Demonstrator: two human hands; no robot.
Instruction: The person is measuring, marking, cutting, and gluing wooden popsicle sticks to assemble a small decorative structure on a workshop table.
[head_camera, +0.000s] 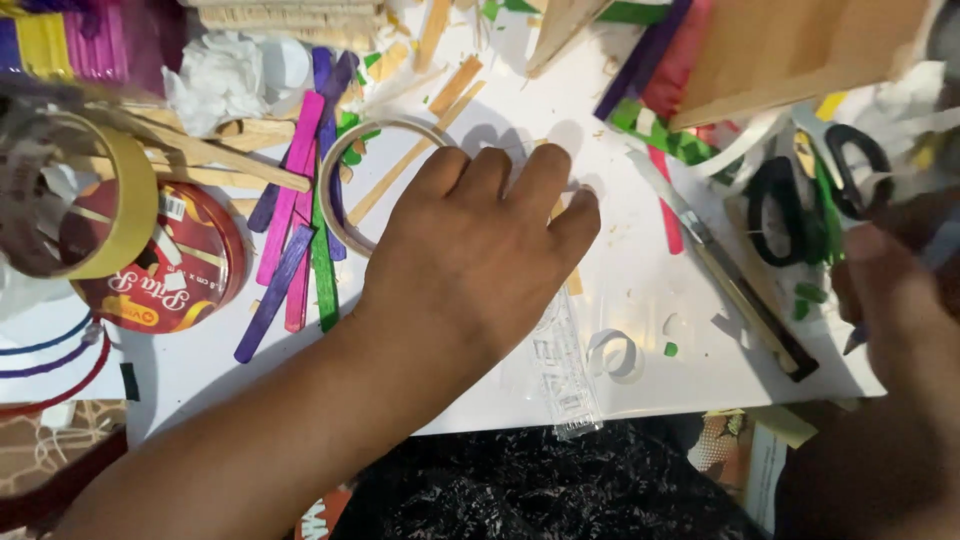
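My left hand (480, 255) lies flat, palm down, on a white board (640, 290), pressing on a clear plastic ruler (565, 375) that sticks out below it toward the board's front edge. Its fingers are slightly apart and hold nothing. Just left of the fingers sits a thin tape ring (345, 185). My right hand (890, 310) is at the right edge, blurred, and seems to be closed on a pencil-like tool whose dark tip (853, 342) points down-left. A utility knife (730, 275) lies diagonally between the two hands.
Coloured craft sticks (295, 235) and plain wooden sticks (200, 155) lie at the left, by a red round tin (185, 275) and a yellow tape roll (125, 205). Black-handled scissors (810, 190) and paper scraps are at the right; a wooden board (800, 50) is at the top right.
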